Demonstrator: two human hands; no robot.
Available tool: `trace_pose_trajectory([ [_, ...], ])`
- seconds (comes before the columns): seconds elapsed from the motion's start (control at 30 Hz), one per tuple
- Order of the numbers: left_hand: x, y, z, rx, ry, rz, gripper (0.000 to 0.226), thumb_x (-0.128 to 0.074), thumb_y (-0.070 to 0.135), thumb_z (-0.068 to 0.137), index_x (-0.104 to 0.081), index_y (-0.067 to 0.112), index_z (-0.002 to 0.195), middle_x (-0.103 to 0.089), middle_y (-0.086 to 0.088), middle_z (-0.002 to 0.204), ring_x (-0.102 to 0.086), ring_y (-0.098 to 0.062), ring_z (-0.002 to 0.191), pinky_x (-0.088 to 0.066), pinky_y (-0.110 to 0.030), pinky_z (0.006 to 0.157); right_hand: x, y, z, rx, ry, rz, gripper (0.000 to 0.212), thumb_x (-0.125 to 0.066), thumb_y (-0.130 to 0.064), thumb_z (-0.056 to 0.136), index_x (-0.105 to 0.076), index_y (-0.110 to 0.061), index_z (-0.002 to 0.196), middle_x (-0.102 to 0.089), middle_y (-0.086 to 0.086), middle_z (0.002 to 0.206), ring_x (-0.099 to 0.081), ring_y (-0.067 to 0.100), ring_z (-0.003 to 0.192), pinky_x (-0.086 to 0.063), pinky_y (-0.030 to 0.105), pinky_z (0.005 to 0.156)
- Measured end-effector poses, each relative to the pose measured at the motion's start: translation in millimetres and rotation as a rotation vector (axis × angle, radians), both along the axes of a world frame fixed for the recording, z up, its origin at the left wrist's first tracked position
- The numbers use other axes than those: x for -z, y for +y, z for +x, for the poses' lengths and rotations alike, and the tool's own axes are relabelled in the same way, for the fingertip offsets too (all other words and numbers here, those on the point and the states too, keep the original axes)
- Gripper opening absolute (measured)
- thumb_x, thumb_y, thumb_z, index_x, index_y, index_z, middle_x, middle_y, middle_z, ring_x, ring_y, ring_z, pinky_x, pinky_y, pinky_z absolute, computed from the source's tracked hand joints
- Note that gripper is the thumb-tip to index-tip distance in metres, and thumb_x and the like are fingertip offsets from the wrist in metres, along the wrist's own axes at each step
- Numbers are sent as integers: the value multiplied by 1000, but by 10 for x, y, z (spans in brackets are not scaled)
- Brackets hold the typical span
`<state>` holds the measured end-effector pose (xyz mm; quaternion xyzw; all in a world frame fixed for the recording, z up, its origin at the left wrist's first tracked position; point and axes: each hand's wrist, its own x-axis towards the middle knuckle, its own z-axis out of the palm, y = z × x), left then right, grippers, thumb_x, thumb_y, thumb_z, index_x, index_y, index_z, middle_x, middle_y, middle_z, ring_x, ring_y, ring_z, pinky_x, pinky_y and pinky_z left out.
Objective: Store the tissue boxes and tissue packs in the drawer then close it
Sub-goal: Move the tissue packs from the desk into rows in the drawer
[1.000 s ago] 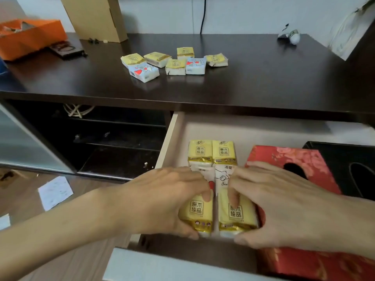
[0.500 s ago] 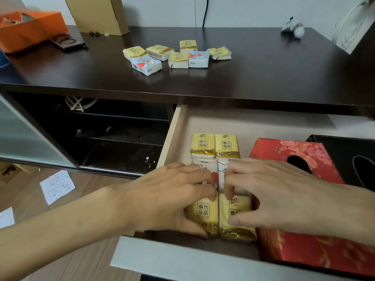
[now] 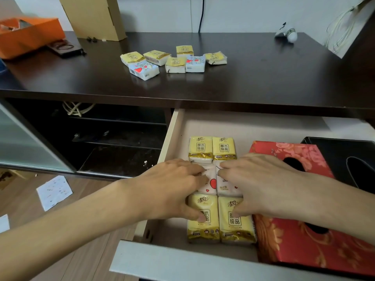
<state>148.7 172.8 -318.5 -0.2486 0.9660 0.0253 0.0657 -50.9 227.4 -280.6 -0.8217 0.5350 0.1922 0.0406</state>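
Observation:
The drawer (image 3: 170, 138) stands pulled out under the dark desk (image 3: 263, 82). Inside lie two rows of tissue packs: yellow ones at the back (image 3: 212, 148), white heart-printed ones in the middle (image 3: 212, 184), yellow ones at the front (image 3: 220, 228). A red tissue box (image 3: 294, 246) touches them on the right, and a black tissue box (image 3: 345, 155) sits beyond it. My left hand (image 3: 172, 189) and my right hand (image 3: 261, 185) rest flat on the middle packs, thumbs on the front ones. Several more packs (image 3: 174, 60) lie on the desk.
An orange box (image 3: 28, 35), a dark case (image 3: 65, 47) and a cardboard box (image 3: 95, 15) sit at the desk's back left. A small white object (image 3: 288, 35) is at the back right. Left of the drawer is an open shelf behind a glass door (image 3: 26, 147). Papers (image 3: 53, 191) lie on the floor.
Both hands have slid back from the front yellow packs onto the middle white packs. The front packs now lie uncovered and lined up against the red box.

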Motion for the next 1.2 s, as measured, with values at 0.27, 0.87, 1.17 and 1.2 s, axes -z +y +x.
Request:
trace_pose_trajectory([
  [0.27, -70, -46, 1, 12, 88, -6, 75, -49, 77, 81, -52, 27, 138, -55, 8, 139, -49, -14, 127, -37, -33, 108, -58, -79, -132, 57, -193, -101, 37, -52, -63, 91, -63, -30, 102, -59, -14, 99, -56, 14, 98, -52, 40, 86],
  [0.87, -77, -402, -285, -69, 62, -52, 34, -45, 56, 95, -54, 24, 92, -62, 6, 99, -60, -21, 92, -42, -33, 78, 145, -648, -477, 186, -150, -19, 36, -37, -19, 94, -68, -21, 112, -66, 0, 134, -63, 30, 119, -53, 51, 98],
  [1.17, -191, -552, -219, -154, 164, -51, 44, -47, 56, 93, -58, 33, 128, -59, 14, 126, -54, -12, 118, -47, -32, 87, -60, -574, -453, 211, -390, -228, 36, -43, -26, 97, -74, -33, 114, -69, -16, 123, -64, 19, 117, -50, 38, 92],
  [1.2, -260, -592, -196, -176, 197, -62, 42, -47, 55, 93, -58, 35, 128, -60, 16, 124, -54, -11, 117, -48, -32, 85, -142, -585, -446, 224, -437, -279, 34, -46, -28, 96, -75, -36, 112, -72, -18, 118, -66, 17, 112, -52, 38, 90],
])
